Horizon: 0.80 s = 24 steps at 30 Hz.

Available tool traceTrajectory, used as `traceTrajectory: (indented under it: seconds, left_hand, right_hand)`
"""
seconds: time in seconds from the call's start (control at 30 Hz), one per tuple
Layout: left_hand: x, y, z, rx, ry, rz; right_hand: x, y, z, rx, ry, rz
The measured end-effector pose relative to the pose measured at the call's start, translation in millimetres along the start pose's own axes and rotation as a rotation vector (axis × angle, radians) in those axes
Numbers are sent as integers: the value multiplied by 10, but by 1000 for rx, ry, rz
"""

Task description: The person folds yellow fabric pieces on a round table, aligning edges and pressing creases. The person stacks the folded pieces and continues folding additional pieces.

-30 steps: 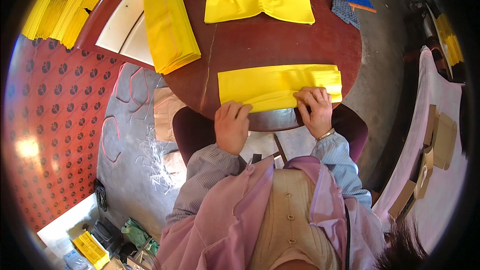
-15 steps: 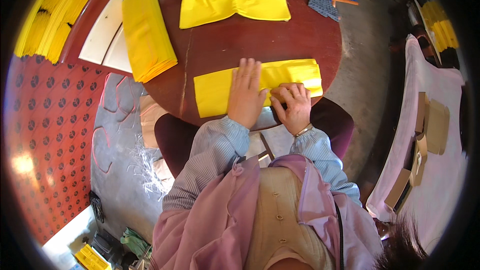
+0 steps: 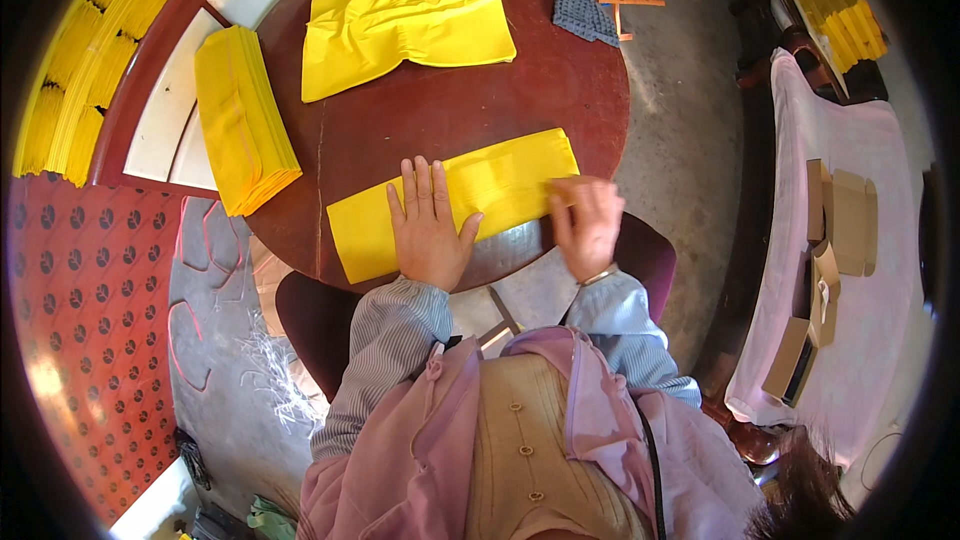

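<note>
Since a moment ago the right hand (image 3: 588, 223) has slid rightward along the folded yellow paper strip (image 3: 455, 202), fingers curled on its edge; the left hand (image 3: 430, 225) presses flat, fingers spread. It lies on the round, dark red wooden table (image 3: 560, 90).

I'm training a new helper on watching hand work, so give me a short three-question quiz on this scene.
1. True or false: the left hand lies flat, fingers spread, on the folded yellow paper sheet.
2. Which hand is at the sheet's right end?
3. The stack of yellow sheets sits at the round dark-red wooden table's: A) left edge B) right edge

Key: 1 true; 2 the right hand; 3 A
</note>
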<state>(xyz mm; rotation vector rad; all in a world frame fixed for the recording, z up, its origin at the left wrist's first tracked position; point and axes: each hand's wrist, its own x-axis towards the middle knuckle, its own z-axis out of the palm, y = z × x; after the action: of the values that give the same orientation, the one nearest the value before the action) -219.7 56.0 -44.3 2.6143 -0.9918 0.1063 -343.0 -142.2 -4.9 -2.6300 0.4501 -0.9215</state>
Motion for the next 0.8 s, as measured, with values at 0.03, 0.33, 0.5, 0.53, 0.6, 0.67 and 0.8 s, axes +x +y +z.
traceTrajectory:
  seconds: [0.03, 0.33, 0.5, 0.53, 0.6, 0.67, 0.8]
  left_hand:
    - [-7, -8, 12, -13, 34, 13]
    - [7, -5, 53, 22, 44, 16]
    - [-17, -40, -75, -24, 41, -25]
    - [-48, -92, -119, -49, 28, -50]
    - [-132, -264, -215, -13, 47, -93]
    - [-236, -434, -286, 47, 42, -164]
    - [-332, -543, -311, 53, 85, -107]
  right_hand:
    - [28, -153, 103, 162, -69, -81]
    - [254, -225, 708, -35, -505, -252]
    - [265, 127, 544, -249, -460, -141]
    - [268, 162, 516, -279, -467, -104]
    - [275, 192, 494, -279, -503, -81]
    - [274, 195, 494, -282, -517, -67]
    - [255, 179, 513, -316, -519, -60]
